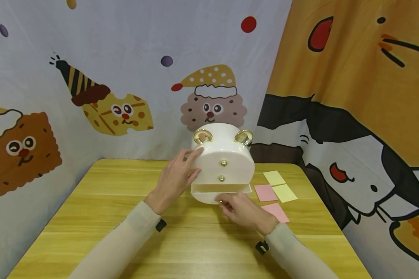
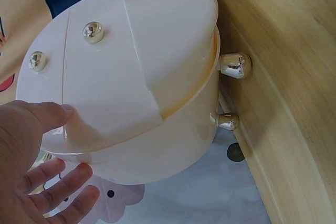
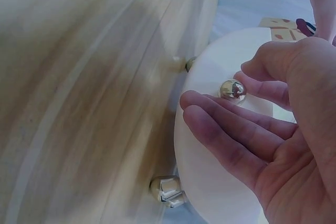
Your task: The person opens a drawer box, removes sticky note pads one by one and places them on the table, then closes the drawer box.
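Observation:
A white rounded drawer box (image 1: pixel 227 151) with gold ring ears (image 1: pixel 243 137) stands on the wooden table. Its bottom drawer (image 1: pixel 203 197) is pulled partway out, with a gap behind its front panel. My right hand (image 1: pixel 243 211) is at that drawer, its thumb and fingers round the small gold knob (image 3: pixel 232 91). On the box's left side rests my left hand (image 1: pixel 174 178), thumb (image 2: pixel 52 115) against the front and the other fingers spread along the curved side. Two more gold knobs (image 1: pixel 223 163) sit on the closed upper drawers.
Yellow sticky notes (image 1: pixel 284 193) and pink sticky notes (image 1: pixel 265 193) lie right of the box, one pink note (image 1: pixel 276 212) partly behind my right hand. A printed cloth (image 1: pixel 143 58) hangs behind the table (image 1: pixel 108 201). Gold feet (image 2: pixel 236 65) show under the box.

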The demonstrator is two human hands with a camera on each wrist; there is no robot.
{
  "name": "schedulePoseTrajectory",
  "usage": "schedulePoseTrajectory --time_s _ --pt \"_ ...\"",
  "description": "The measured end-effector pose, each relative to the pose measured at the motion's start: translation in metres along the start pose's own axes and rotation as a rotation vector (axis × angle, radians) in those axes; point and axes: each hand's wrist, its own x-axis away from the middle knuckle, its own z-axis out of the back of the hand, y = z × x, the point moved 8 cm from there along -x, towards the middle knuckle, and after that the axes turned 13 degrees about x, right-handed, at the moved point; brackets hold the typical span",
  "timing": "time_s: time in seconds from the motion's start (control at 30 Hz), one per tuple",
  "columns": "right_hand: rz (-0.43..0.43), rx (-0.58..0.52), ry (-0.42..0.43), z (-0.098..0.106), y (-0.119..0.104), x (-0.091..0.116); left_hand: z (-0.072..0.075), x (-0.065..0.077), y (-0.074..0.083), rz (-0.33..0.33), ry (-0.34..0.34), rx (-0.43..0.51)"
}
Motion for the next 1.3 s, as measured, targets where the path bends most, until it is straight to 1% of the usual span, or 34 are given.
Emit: schedulePoseTrajectory --time_s 0.23,0.5,0.87,1.1,1.3 --pt "-0.029 -0.015 -0.015 -0.002 0.006 -0.003 0.002 0.001 0.002 -0.004 0.006 -0.003" --pt "-0.053 0.028 -0.018 -0.003 0.010 -0.008 0.002 0.001 0.003 -0.023 0.015 0.009" --pt "-0.050 0.020 0.003 -0.004 0.015 -0.014 0.005 0.001 0.005 -0.032 0.032 0.010" --pt "-0.057 0.016 -0.014 -0.004 0.018 -0.016 0.003 0.000 0.003 -0.017 0.011 0.006" --pt "-0.054 -0.001 -0.021 -0.002 0.018 -0.017 0.003 0.000 0.003 -0.011 0.012 0.004"
